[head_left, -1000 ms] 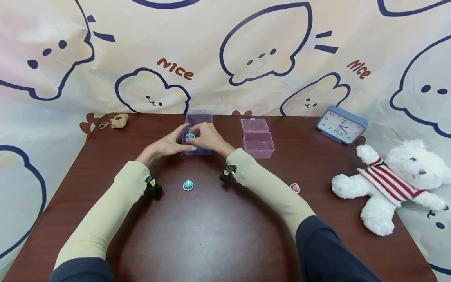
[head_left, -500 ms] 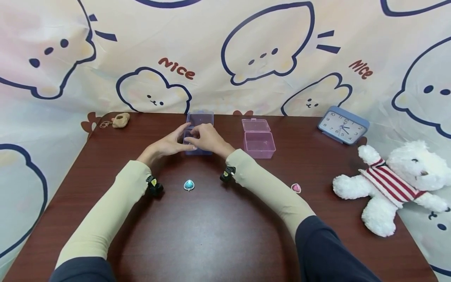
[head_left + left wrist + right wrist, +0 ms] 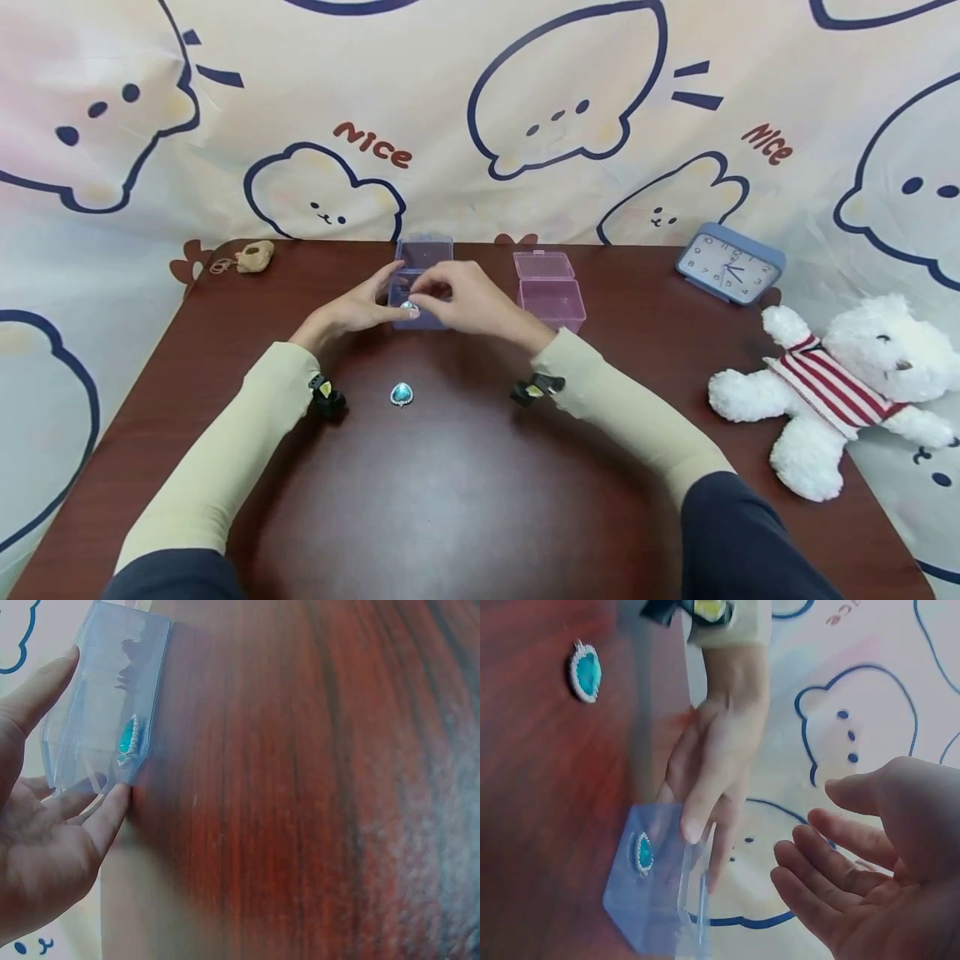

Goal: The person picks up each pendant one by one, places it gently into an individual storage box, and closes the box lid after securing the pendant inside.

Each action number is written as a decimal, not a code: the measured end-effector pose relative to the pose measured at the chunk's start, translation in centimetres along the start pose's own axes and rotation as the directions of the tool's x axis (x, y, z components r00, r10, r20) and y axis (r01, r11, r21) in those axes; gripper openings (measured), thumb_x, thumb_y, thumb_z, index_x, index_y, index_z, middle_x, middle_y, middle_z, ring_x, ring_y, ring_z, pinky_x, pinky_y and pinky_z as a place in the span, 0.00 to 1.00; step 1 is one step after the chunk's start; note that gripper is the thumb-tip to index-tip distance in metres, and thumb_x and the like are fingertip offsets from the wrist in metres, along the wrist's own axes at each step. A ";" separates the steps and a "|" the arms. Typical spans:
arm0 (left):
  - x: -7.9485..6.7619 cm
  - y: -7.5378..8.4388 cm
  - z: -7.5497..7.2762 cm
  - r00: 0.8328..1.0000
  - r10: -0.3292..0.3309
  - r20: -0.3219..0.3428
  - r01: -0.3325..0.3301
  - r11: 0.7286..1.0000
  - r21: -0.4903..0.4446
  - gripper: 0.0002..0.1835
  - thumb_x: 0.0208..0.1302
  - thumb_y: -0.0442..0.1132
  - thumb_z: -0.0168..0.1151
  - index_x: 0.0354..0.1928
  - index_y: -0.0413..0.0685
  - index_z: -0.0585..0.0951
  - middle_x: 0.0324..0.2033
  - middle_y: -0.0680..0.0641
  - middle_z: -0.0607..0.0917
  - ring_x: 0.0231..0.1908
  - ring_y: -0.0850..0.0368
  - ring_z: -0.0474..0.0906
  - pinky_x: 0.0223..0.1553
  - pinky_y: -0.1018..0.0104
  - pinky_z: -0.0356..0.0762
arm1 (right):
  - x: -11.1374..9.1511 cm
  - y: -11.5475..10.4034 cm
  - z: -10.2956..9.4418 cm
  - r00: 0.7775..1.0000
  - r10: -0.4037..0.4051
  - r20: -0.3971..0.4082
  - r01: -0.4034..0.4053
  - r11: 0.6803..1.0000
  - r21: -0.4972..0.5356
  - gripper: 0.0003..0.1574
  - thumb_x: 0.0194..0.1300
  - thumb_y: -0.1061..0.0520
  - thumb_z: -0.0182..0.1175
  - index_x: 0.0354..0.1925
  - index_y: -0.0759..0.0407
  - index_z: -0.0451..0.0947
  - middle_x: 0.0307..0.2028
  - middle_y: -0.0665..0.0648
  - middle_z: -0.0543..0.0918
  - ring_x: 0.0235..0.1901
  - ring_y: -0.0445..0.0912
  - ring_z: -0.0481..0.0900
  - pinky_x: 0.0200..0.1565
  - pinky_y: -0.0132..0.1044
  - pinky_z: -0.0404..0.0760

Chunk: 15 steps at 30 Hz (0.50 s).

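Note:
My left hand (image 3: 351, 308) holds the clear blue plastic box (image 3: 431, 320) at its left end, thumb on the near side and fingers round the back. The box's lid stands raised at the back. Inside it lies a teal gem pendant with a beaded silver rim (image 3: 129, 739), seen through the wall in both wrist views. Over the box's right half hovers my right hand (image 3: 467, 298), fingers loosely bent and holding nothing; the right wrist view has this hand (image 3: 870, 862) apart from the box. Another teal pendant (image 3: 402, 394) lies on the table in front.
A pink plastic box (image 3: 553, 304) with its lid up stands right of the blue one. Farther right are a blue alarm clock (image 3: 729, 265) and a white teddy bear (image 3: 821, 392). A small beige corded object (image 3: 255, 257) lies at the back left of the brown table (image 3: 450, 500).
The teal pendant my right hand held is now inside the blue box, released. My right hand lifts off, its forearm swinging right and covering the pink gem. My left hand stays put.

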<state>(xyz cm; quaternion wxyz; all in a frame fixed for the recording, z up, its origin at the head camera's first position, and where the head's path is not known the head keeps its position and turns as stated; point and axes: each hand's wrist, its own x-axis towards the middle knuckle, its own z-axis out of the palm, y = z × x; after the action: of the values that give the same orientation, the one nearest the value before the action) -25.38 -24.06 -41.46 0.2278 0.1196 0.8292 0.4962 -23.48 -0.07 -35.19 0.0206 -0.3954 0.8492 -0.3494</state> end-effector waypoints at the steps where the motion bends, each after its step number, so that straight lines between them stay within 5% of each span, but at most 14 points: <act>1: 0.0 -0.1 0.1 1.000 0.000 0.001 0.000 1.000 0.000 0.57 0.70 0.48 0.67 0.83 0.55 0.35 0.83 0.40 0.45 0.82 0.35 0.36 0.78 0.31 0.41 | -0.7 -0.2 -0.1 1.000 -0.007 0.009 0.007 1.000 0.010 0.11 0.71 0.53 0.66 0.47 0.57 0.88 0.40 0.51 0.90 0.37 0.40 0.83 0.46 0.38 0.85; 8: 0.1 -0.1 0.3 1.000 0.018 -0.018 -0.018 1.000 0.011 0.56 0.70 0.47 0.68 0.83 0.53 0.36 0.80 0.39 0.54 0.82 0.35 0.40 0.79 0.33 0.43 | -4.3 -0.8 1.9 0.993 -0.068 0.098 0.069 0.998 -0.009 0.13 0.67 0.52 0.71 0.46 0.57 0.88 0.40 0.53 0.90 0.38 0.40 0.84 0.45 0.34 0.86; 15: 0.0 0.1 0.3 1.000 -0.013 -0.022 0.013 1.000 0.018 0.57 0.69 0.49 0.69 0.83 0.57 0.36 0.81 0.40 0.53 0.82 0.37 0.40 0.78 0.33 0.46 | -5.6 -0.4 6.3 0.960 0.014 0.279 0.020 0.992 -0.121 0.25 0.63 0.46 0.73 0.52 0.59 0.86 0.42 0.55 0.86 0.40 0.43 0.83 0.42 0.28 0.80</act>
<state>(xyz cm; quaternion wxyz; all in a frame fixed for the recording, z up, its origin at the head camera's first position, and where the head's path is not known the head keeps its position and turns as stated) -25.20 -23.79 -41.53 0.2207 0.1107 0.8370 0.4883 -17.40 -0.02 -41.01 0.1155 -0.4426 0.8570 -0.2371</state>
